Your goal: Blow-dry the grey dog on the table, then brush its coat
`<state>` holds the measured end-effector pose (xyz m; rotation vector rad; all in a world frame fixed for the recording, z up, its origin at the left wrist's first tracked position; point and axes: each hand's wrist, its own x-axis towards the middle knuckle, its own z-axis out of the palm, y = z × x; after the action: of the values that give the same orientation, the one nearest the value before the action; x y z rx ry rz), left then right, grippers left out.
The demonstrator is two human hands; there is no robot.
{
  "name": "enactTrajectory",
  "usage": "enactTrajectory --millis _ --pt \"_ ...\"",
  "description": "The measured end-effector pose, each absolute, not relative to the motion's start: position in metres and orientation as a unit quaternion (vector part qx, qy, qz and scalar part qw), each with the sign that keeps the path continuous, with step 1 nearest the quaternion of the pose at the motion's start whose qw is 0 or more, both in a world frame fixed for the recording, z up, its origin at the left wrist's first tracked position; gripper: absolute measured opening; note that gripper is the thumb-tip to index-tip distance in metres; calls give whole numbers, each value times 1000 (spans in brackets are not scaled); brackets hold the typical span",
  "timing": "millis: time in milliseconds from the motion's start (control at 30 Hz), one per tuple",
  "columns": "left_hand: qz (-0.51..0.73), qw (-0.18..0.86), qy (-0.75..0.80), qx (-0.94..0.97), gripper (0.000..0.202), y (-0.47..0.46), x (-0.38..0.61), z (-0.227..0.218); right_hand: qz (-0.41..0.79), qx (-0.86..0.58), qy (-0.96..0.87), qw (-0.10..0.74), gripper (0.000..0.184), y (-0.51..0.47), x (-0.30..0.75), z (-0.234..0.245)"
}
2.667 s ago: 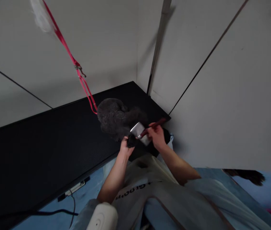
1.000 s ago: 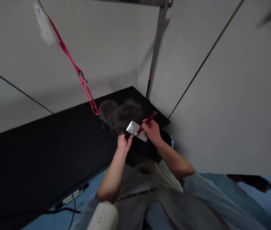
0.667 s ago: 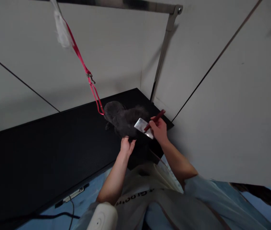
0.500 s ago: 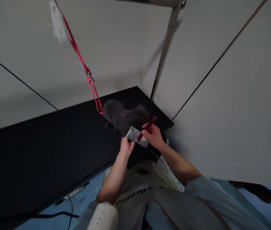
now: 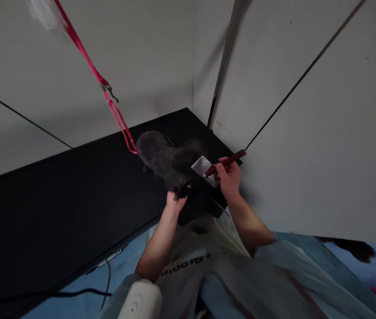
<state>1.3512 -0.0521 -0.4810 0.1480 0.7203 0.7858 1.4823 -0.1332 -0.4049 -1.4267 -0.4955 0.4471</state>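
A small dark grey dog [image 5: 166, 161] stands on a black ribbed grooming table [image 5: 84, 212], a red loop lying at its left end. My left hand [image 5: 175, 201] is closed around a dark furry part of the dog at its near side; whether this is the muzzle or a paw I cannot tell. My right hand [image 5: 230, 178] grips the dark red handle of a slicker brush [image 5: 229, 161]. The brush's pale rectangular head sits just right of the dog's fluffy fur, and I cannot tell whether they touch.
A red grooming leash [image 5: 84, 55] with a metal clasp hangs from the upper left. Grey walls meet behind the table, with a metal post [image 5: 222, 73] in the corner. A black cable [image 5: 71, 293] runs at lower left. A dark furry tail or paw [image 5: 357, 249] shows at right.
The slicker brush and my right hand have moved right and slightly up, away from my left hand. My left hand now holds part of the dog. The view has shifted a little.
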Motion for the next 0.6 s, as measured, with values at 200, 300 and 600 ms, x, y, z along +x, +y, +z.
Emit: enactTrajectory --millis 200,300,600 --pt "361 859 359 46 24 -53 1345 -481 295 -622 -258 678 26 -130 1493 -405" --pt "367 875 306 74 26 -54 1341 -479 161 -608 -180 757 26 -130 1505 -397" --pt "362 870 325 83 27 -57 1342 -480 171 -655 -240 696 24 -131 1485 -396"
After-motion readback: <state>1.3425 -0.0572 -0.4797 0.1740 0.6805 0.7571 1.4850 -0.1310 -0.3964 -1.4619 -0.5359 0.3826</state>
